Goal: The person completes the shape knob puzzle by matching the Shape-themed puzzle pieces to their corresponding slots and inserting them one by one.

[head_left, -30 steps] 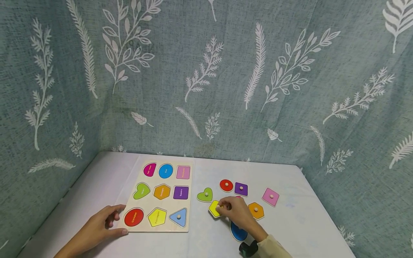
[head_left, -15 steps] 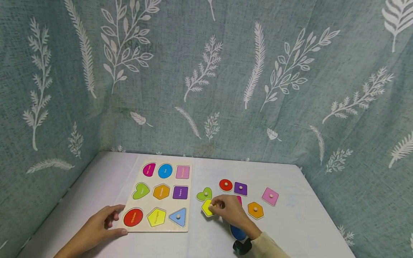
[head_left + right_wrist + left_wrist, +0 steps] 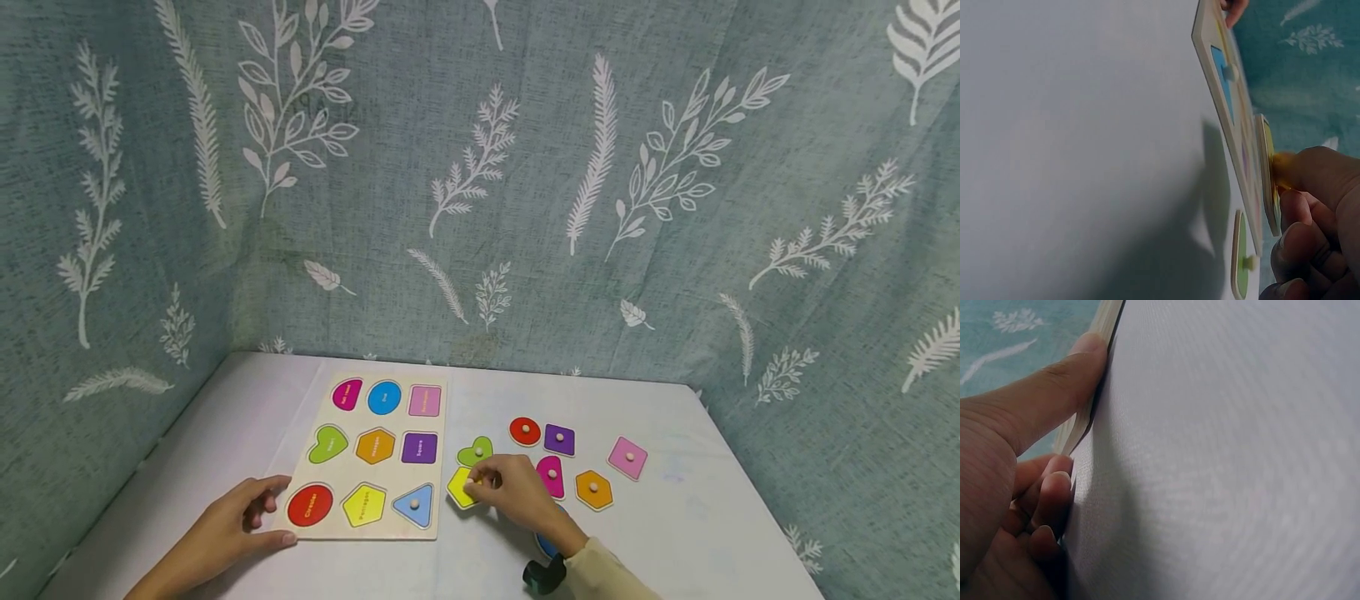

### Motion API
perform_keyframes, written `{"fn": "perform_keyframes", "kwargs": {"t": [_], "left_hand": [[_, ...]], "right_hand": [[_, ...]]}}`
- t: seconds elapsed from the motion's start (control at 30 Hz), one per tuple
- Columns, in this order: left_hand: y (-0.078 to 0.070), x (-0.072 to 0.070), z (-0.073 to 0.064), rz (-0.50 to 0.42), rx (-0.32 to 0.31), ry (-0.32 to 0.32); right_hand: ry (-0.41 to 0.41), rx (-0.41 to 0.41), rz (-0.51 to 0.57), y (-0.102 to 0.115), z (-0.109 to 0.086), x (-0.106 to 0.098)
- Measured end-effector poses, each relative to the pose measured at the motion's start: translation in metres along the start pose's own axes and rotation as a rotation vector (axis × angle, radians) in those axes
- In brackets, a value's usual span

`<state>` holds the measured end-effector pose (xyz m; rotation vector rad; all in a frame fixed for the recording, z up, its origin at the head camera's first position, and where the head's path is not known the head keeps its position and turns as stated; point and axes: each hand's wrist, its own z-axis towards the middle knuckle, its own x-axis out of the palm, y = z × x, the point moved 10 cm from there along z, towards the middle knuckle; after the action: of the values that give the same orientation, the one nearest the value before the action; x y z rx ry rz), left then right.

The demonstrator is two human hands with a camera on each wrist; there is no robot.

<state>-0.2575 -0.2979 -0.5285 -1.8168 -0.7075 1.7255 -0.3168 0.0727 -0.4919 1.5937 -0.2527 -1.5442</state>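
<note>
My right hand [image 3: 517, 492] pinches the knob of a yellow pentagon puzzle piece [image 3: 459, 492] between thumb and fingers. In the right wrist view the pentagon is raised off the white cloth, beside the board, its shadow below. At the left, my left hand [image 3: 225, 521] holds the near left corner of the wooden puzzle board [image 3: 401, 535]. Its thumb presses the near edge and a finger lies at the left side, seen closely in the left wrist view. The board shows printed coloured shapes, including a yellow pentagon, and a knobbed blue triangle piece [image 3: 414, 506] sits in its near right place.
Right of the board lie loose knobbed pieces: a green heart [image 3: 474, 451], red circle [image 3: 525, 431], purple square [image 3: 559, 439], magenta half round [image 3: 551, 477], orange hexagon [image 3: 594, 490] and pink one [image 3: 627, 457]. A blue piece [image 3: 546, 543] is partly under my right wrist. Patterned fabric hangs behind.
My right hand has carried the yellow pentagon leftward towards the board, uncovering the magenta piece. My left hand and the board stay put.
</note>
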Motion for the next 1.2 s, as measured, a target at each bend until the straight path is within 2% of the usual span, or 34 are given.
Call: {"fn": "perform_keyframes", "kwargs": {"t": [0.2,0.43,0.67,1.2], "left_hand": [[-0.001,0.001,0.001,0.003,-0.023,0.011],[-0.003,0.001,0.003,-0.014,-0.020,0.010],[0.001,0.004,0.001,-0.021,-0.035,0.010],[0.001,0.000,-0.002,-0.003,-0.020,-0.005]], "right_hand": [[0.013,-0.023,0.018,0.012,0.004,0.006],[0.021,-0.008,0.022,0.020,0.012,0.014],[0.049,-0.009,0.014,0.032,0.018,0.029],[0.111,-0.090,-0.020,0.067,0.035,0.065]]}}
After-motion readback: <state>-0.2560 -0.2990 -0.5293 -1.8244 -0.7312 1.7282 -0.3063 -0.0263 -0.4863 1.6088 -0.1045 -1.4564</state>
